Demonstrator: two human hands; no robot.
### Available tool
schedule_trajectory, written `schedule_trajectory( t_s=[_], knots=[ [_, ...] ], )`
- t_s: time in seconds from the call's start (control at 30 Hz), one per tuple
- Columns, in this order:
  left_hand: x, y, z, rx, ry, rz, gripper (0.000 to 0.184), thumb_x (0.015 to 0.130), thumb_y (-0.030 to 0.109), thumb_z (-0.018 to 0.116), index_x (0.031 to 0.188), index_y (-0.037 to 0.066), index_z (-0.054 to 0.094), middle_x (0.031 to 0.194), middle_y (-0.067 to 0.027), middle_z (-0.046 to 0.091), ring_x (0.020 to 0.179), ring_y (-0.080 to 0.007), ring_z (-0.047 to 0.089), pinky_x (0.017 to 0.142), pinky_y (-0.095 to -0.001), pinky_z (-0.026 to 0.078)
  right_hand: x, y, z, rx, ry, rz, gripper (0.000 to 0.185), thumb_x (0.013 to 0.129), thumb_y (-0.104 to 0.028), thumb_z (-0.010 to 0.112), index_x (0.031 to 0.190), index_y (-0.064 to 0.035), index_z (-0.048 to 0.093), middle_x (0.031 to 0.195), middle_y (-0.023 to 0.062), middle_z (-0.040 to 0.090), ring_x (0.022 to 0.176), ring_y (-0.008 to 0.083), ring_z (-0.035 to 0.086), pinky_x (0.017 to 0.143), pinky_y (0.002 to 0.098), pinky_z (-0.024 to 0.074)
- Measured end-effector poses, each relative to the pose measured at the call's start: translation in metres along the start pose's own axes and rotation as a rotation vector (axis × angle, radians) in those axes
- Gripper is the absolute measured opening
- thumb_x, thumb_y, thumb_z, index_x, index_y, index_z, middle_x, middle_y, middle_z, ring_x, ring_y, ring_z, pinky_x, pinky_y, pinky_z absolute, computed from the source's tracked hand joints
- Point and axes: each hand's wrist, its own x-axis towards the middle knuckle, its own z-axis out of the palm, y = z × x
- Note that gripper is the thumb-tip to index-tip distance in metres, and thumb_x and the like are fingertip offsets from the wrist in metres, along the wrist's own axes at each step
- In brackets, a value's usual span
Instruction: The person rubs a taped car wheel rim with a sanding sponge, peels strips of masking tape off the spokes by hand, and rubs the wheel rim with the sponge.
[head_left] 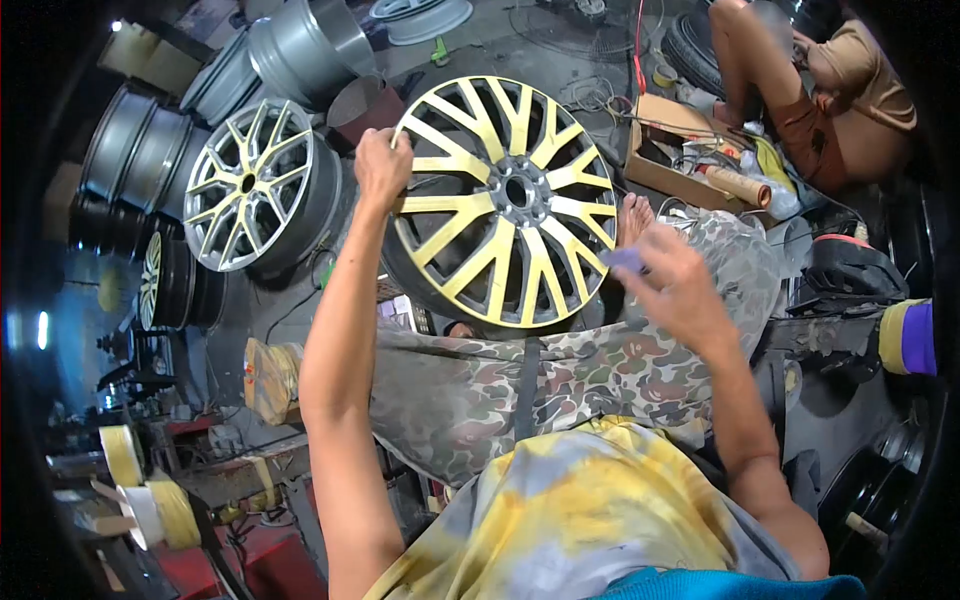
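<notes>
A wheel rim [516,215] with yellow-faced spokes and a dark interior is tilted up in front of me, above my camouflage-covered lap. My left hand [383,165] is closed around its upper left edge. At the lower right edge of the rim, my right hand [675,285] pinches a small purple piece of sandpaper [624,260]. That hand is slightly blurred, and I cannot tell whether the piece touches the rim. A bare foot [635,218] shows just right of the rim.
Another yellow-faced wheel [248,185] stands at left, beside stacked silver and dark rims [135,150]. A cardboard box [655,150] of tools and supplies sits at upper right, near a seated person [850,90]. Tape-like yellow rolls [175,512] are lower left; a purple roll [918,338] is right.
</notes>
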Motion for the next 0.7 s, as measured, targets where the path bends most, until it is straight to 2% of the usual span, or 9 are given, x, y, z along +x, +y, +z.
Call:
schedule_trajectory(
  t_s=[0.07,0.2,0.3,0.4,0.6,0.7],
  knots=[
    [0.007,-0.009,0.007,0.042,0.022,-0.03,0.032,0.093,0.029,0.063,0.102,0.001,0.077,0.103,-0.0258,0.066,0.101,-0.0443,0.065,0.091,-0.0517,0.05,0.016,0.007,-0.026,-0.05,0.072,0.021,0.016,0.087,-0.007,0.074,0.1,0.0007,0.07,0.089,0.014,0.058,0.08,0.0327,0.062,0.07,0.0405,0.0499],
    [0.029,-0.033,0.023,-0.035,-0.001,0.042,0.036,0.092,0.029,0.062,0.105,-0.001,0.077,0.099,-0.0255,0.067,0.098,-0.0436,0.066,0.09,-0.049,0.05,0.035,0.035,-0.044,-0.166,0.154,0.038,0.019,0.086,-0.008,0.076,0.099,0.0029,0.067,0.09,0.0146,0.058,0.079,0.0339,0.062,0.071,0.0408,0.0501],
    [0.048,-0.029,0.03,-0.031,-0.014,0.156,0.036,0.091,0.03,0.061,0.104,0.001,0.077,0.097,-0.0249,0.066,0.096,-0.0434,0.066,0.088,-0.0482,0.05,0.042,0.029,-0.03,-0.057,0.099,0.021,0.021,0.083,-0.006,0.078,0.087,0.0045,0.06,0.085,0.015,0.054,0.077,0.0341,0.06,0.071,0.0406,0.0493],
    [0.073,-0.022,0.042,-0.021,-0.063,0.208,0.036,0.091,0.03,0.06,0.103,0.001,0.077,0.097,-0.0238,0.067,0.095,-0.043,0.066,0.087,-0.0479,0.05,0.048,0.025,-0.023,0.003,-0.023,-0.021,0.022,0.083,-0.006,0.079,0.084,0.004,0.059,0.084,0.0152,0.053,0.077,0.0349,0.059,0.072,0.0401,0.0491],
    [0.107,-0.043,0.072,0.006,-0.08,0.224,0.04,0.09,0.033,0.059,0.105,0.0,0.077,0.103,-0.0235,0.068,0.097,-0.044,0.066,0.088,-0.0488,0.051,0.055,0.017,-0.019,0.003,-0.106,0.065,0.021,0.082,-0.007,0.079,0.088,0.0026,0.062,0.088,0.0158,0.054,0.079,0.0372,0.057,0.071,0.041,0.0478],
    [0.103,-0.07,0.088,0.045,-0.063,0.201,0.041,0.091,0.034,0.058,0.107,0.001,0.077,0.106,-0.0239,0.068,0.099,-0.0444,0.066,0.089,-0.049,0.051,0.053,0.016,-0.015,-0.016,-0.229,0.156,0.021,0.082,-0.008,0.079,0.089,0.0022,0.062,0.089,0.0153,0.054,0.081,0.037,0.059,0.073,0.0415,0.0486]
  ],
)
